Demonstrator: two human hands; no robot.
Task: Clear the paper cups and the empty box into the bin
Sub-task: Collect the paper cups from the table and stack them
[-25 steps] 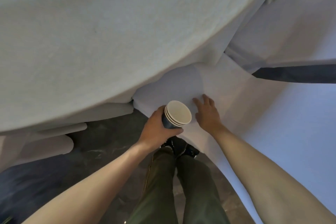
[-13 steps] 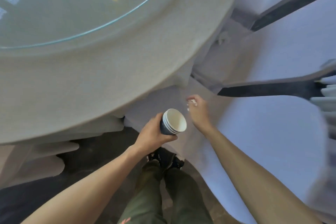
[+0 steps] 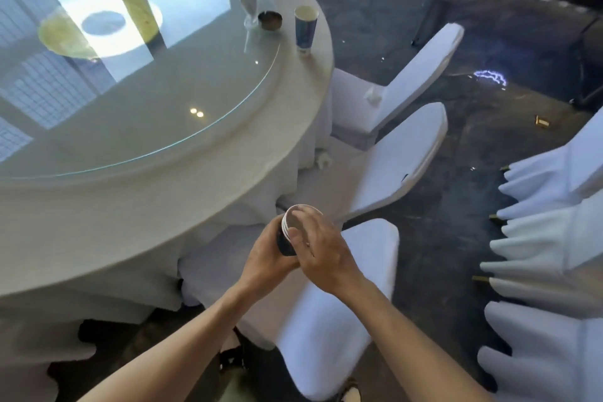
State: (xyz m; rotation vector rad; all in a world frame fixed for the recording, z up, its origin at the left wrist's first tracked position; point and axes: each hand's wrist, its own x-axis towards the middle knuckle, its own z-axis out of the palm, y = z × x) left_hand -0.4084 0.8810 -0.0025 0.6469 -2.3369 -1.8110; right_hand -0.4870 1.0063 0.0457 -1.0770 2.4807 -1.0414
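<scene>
Below frame centre, our left hand (image 3: 266, 259) grips the nested cups (image 3: 293, 230); our right hand (image 3: 321, 250), off the chair cover, now closes over their rim. One cup (image 3: 306, 29) waits upper centre.

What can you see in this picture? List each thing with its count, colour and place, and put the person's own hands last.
Round table: one, white cloth, glass top, left.
Standing paper cup: one, blue, table's far edge.
Small dish: one, dark, beside that cup.
Clear wrapper: one, beside the dish.
Chairs: several, white covers, right of table.
Stacked cups: one nested stack, dark outside, held.
Left hand: grips the stack's side.
Right hand: fingers over its rim.
</scene>
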